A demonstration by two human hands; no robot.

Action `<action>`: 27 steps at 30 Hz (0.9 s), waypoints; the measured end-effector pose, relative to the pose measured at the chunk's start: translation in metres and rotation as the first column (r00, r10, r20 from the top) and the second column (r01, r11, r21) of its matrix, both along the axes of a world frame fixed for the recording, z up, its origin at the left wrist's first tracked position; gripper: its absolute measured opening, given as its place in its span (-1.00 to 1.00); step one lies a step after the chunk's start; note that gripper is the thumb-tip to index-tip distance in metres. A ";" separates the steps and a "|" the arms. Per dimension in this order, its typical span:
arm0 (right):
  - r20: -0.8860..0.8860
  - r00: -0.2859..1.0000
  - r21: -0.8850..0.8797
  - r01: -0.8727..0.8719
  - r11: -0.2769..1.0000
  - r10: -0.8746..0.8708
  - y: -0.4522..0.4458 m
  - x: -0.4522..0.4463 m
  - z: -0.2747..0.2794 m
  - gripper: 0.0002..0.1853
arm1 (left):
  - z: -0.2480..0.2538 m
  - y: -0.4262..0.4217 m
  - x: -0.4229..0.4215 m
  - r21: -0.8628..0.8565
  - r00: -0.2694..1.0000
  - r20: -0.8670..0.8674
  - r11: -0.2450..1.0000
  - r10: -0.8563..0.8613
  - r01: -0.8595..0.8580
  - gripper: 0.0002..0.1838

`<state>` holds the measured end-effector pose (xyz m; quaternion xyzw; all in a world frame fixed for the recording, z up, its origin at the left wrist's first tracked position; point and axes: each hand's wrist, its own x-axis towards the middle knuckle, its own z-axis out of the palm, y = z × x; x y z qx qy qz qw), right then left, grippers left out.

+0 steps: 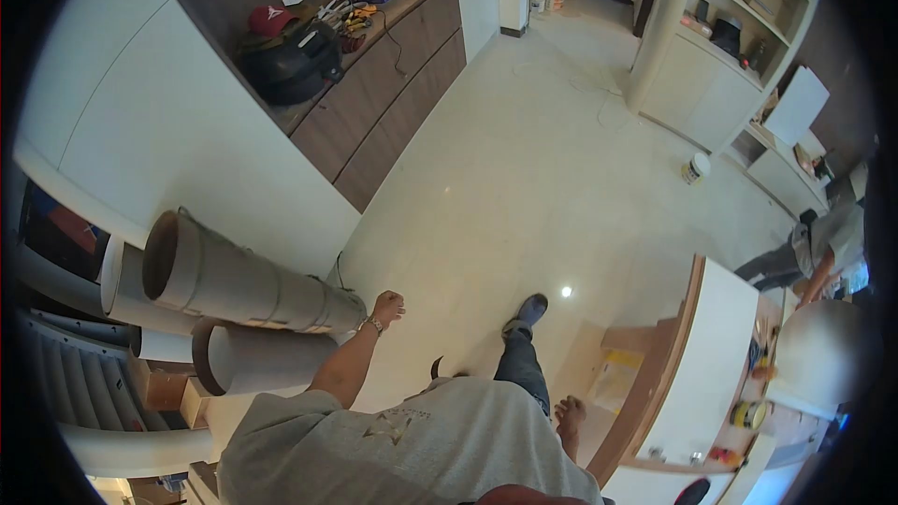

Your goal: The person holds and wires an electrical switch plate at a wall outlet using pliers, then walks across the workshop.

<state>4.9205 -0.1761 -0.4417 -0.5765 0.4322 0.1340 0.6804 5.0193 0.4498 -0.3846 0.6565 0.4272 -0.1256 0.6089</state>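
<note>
My left hand (388, 307), with a watch on the wrist, hangs over the floor beside the large grey tubes. Its fingers are curled in and I see nothing in them. The nearest tube (253, 276) is long, hollow and tied round with cord; another tube (271, 360) lies below it. On the other side, my right hand (569, 411) hangs by my thigh, near the wooden edge of a white cabinet (697, 355). Its fingers are slightly apart, with no object visible in them. One shoe (533, 309) is stretched forward on the shiny floor.
At upper left, a wooden counter (412, 14) carries a black bag (290, 65), a red cap (269, 21) and tools. White shelves (702, 84) stand at right. A bucket (695, 168) sits on the floor (524, 159). Another person (832, 234) stands at the far right.
</note>
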 end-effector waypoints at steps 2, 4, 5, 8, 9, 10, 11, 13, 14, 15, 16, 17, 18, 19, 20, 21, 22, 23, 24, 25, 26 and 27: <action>-0.034 0.996 -0.025 -0.079 0.997 0.078 -0.012 0.036 -0.039 -0.75 | -0.015 -0.006 0.061 0.003 1.000 -0.021 1.000 0.009 -0.009 -0.72; -0.126 0.911 -0.195 -0.412 0.890 0.393 -0.013 0.082 -0.065 -0.76 | -0.038 -0.021 0.097 -0.019 0.995 -0.093 0.999 0.036 -0.038 -0.71; -0.172 0.828 -0.281 -0.560 0.779 0.533 -0.011 0.111 -0.073 -0.77 | -0.049 -0.031 0.114 -0.039 0.989 -0.134 0.997 0.061 -0.067 -0.71; -0.260 0.620 -0.380 -0.770 0.512 0.740 -0.012 0.204 -0.073 -0.79 | -0.031 -0.079 0.149 -0.170 0.953 -0.304 0.982 0.023 -0.078 -0.64; -0.256 0.606 -0.371 -0.781 0.502 0.753 -0.015 0.237 -0.071 -0.80 | -0.021 -0.095 0.165 -0.168 0.915 -0.403 0.985 -0.027 -0.045 -0.63; -0.240 0.614 -0.350 -0.777 0.523 0.752 -0.017 0.269 -0.068 -0.80 | -0.026 -0.092 0.178 -0.177 0.906 -0.420 0.984 -0.045 -0.033 -0.63; -0.210 0.667 -0.298 -0.740 0.603 0.715 -0.019 0.300 -0.064 -0.81 | -0.037 -0.088 0.190 -0.138 0.745 -0.361 0.822 -0.561 0.553 -0.62; -0.108 0.867 -0.034 -0.492 0.870 0.487 -0.019 0.367 -0.057 -0.82 | -0.049 -0.087 0.221 0.150 0.330 -0.305 0.297 -0.893 0.943 -0.62; -0.076 0.943 0.125 -0.313 0.942 0.323 -0.020 0.404 -0.054 -0.83 | -0.046 -0.085 0.238 0.101 0.449 -0.296 0.440 -0.843 0.892 -0.63; -0.074 0.982 0.244 -0.153 0.958 0.176 -0.018 0.444 -0.051 -0.83 | -0.045 -0.082 0.258 0.039 0.565 -0.301 0.582 -0.769 0.813 -0.63; -0.089 0.993 0.302 -0.049 0.952 0.079 -0.018 0.487 -0.048 -0.84 | -0.044 -0.080 0.277 -0.002 0.657 -0.314 0.692 -0.686 0.722 -0.64; -0.093 0.992 0.189 -0.068 0.980 0.087 -0.018 0.538 -0.043 -0.80 | -0.045 -0.078 0.302 -0.015 0.679 -0.320 0.720 -0.661 0.694 -0.65; -0.104 0.990 0.073 -0.088 0.994 0.095 -0.018 0.588 -0.038 -0.75 | -0.048 -0.075 0.327 -0.021 0.694 -0.326 0.739 -0.642 0.673 -0.65; -0.101 0.992 0.065 -0.074 0.995 0.080 -0.017 0.640 -0.024 -0.75 | -0.052 -0.071 0.357 -0.024 0.698 -0.330 0.745 -0.635 0.667 -0.66; -0.082 0.996 0.028 -0.035 0.999 0.038 -0.015 0.688 -0.003 -0.76 | -0.057 -0.064 0.387 -0.021 0.696 -0.331 0.742 -0.637 0.670 -0.66; -0.058 0.998 -0.006 0.007 1.000 -0.007 -0.009 0.731 0.011 -0.76 | -0.067 -0.055 0.419 -0.016 0.691 -0.324 0.735 -0.646 0.678 -0.67; -0.040 0.999 -0.007 0.027 1.000 -0.027 -0.004 0.768 0.008 -0.76 | -0.073 -0.046 0.459 -0.011 0.685 -0.319 0.725 -0.655 0.688 -0.68; -0.020 0.999 -0.031 0.046 0.998 -0.047 -0.003 0.804 0.009 -0.76 | -0.079 -0.038 0.500 -0.008 0.675 -0.311 0.712 -0.669 0.702 -0.68; -0.004 0.998 -0.056 0.067 0.996 -0.067 -0.002 0.833 0.007 -0.75 | -0.083 -0.027 0.537 0.003 0.659 -0.303 0.691 -0.688 0.723 -0.69; 0.016 0.996 -0.054 0.093 0.994 -0.092 0.003 0.861 0.005 -0.75 | -0.087 -0.015 0.582 0.011 0.649 -0.288 0.676 -0.704 0.737 -0.69; 0.007 0.994 -0.032 0.109 0.994 -0.109 0.011 0.882 -0.002 -0.75 | -0.088 -0.001 0.629 0.011 0.643 -0.273 0.666 -0.715 0.746 -0.70; -0.005 0.993 -0.015 0.119 0.993 -0.119 0.018 0.901 -0.006 -0.74 | -0.090 0.012 0.676 -0.026 0.681 -0.248 0.707 -0.689 0.706 -0.71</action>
